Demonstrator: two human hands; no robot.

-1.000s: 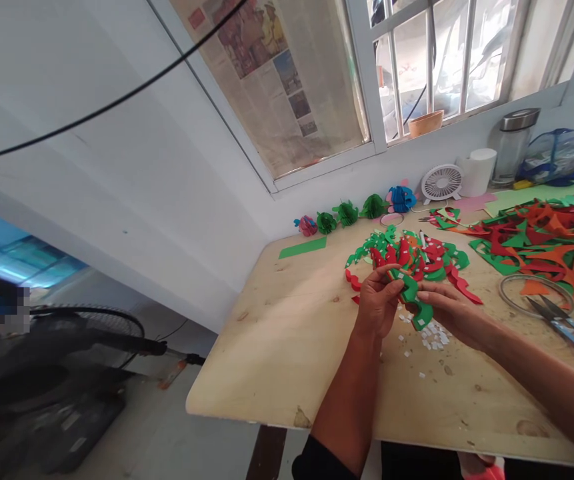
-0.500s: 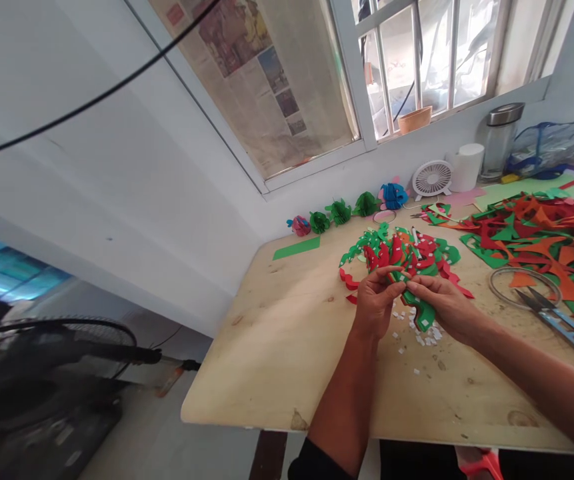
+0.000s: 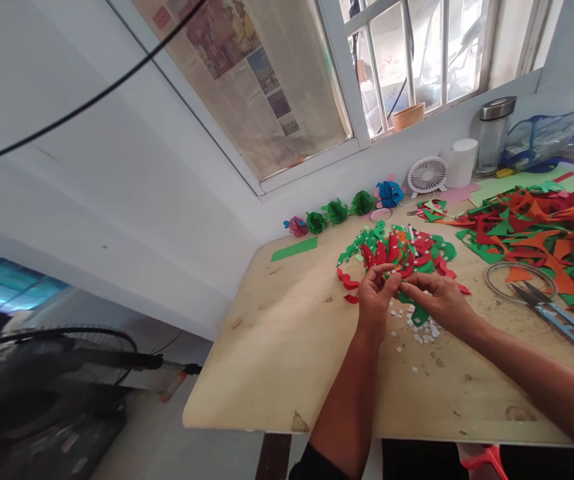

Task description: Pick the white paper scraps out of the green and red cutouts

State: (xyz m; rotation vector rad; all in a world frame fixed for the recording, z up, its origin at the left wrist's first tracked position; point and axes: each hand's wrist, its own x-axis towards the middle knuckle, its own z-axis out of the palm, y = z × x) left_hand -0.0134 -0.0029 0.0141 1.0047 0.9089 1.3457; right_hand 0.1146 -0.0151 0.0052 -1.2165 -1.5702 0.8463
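Note:
Both my hands meet over the table, pinching a green paper cutout (image 3: 421, 315) with a wavy edge and a small white square on it. My left hand (image 3: 377, 297) grips its upper end between thumb and fingers. From the other side my right hand (image 3: 439, 299) closes on it, fingertips touching those of the left. Just beyond the hands lies a heap of red, green and orange paper cutouts (image 3: 391, 248), many dotted with white squares. Small white squares (image 3: 425, 333) are scattered on the wood below the held piece.
Blue-handled scissors (image 3: 561, 320) and a tape-like ring (image 3: 499, 283) lie at right, beside a large pile of paper scraps (image 3: 547, 247). Along the wall stand folded-paper figures (image 3: 337, 211), a small white fan (image 3: 427, 176) and a glass bottle (image 3: 494, 137). A green strip (image 3: 294, 249) lies on the wooden table (image 3: 277, 347).
My right hand has shifted over the green cutout, covering more of it, and the fingertips of both hands are closer together. The view has moved slightly.

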